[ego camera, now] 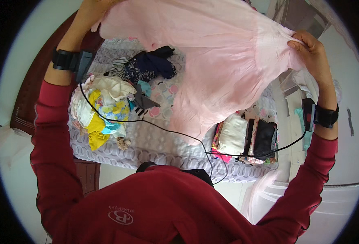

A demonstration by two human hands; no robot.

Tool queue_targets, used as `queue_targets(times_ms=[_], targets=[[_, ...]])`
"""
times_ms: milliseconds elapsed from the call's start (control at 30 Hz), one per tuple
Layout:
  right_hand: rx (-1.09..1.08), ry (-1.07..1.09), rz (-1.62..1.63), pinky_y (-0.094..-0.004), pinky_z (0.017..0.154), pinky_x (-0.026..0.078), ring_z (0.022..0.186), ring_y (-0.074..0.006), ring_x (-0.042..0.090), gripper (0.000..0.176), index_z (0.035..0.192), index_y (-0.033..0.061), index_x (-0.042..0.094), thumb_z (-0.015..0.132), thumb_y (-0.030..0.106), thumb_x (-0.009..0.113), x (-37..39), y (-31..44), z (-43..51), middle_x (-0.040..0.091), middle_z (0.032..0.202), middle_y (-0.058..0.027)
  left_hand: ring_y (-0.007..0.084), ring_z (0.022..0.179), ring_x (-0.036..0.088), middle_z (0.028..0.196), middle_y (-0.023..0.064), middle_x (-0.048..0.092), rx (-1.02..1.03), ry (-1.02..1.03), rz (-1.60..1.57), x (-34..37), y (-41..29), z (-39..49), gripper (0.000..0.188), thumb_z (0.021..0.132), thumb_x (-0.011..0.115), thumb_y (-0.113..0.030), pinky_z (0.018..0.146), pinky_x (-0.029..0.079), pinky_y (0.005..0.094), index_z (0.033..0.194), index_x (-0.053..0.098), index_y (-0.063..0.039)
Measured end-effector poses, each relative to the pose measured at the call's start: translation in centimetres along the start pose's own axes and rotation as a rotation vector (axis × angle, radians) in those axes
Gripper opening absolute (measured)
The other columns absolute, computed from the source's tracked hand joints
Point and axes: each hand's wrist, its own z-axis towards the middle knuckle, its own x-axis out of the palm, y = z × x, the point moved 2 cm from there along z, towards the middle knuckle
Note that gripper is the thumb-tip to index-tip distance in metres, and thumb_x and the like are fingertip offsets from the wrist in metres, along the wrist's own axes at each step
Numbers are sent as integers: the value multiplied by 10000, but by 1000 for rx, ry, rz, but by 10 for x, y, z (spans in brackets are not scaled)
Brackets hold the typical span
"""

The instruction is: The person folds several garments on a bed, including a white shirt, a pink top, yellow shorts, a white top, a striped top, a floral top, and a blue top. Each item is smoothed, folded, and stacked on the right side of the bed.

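Note:
A pale pink garment (216, 61) with a gathered seam is stretched wide between my raised hands above a bed (155, 137). My left hand (97, 9), partly cut off by the top edge of the picture, grips one end of it. At the upper right my right hand (309, 50) pinches the other end between thumb and fingers, bunching the cloth. The garment's lower part hangs down over the middle of the bed and hides some of the bedding.
A loose heap of clothes (106, 106) lies on the bed's left, with dark clothes (150, 65) beyond it. Folded clothes (232, 134) stand in a row at the right. Black cables (173, 131) run from my wrist devices. A wooden nightstand (88, 176) is at lower left.

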Motion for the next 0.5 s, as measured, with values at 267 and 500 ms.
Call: queue_targets(times_ms=[267,500], targets=[[-121,-136,112,-177,608,403,689,-43,518,190,933,47,643,841,212,667,0,-15,20,590,779,33,102,365,442,519,15,513,-203,34,-75,-16,-8,22,65,785,661,-83,321,343,269,782,620,-32],[155,-105,293,-234,571,442,636,-73,545,215,908,49,656,828,248,651,91,-56,66,602,702,-22,103,664,588,767,19,634,-118,278,127,70,121,49,238,805,683,-239,609,482,274,927,643,-40]])
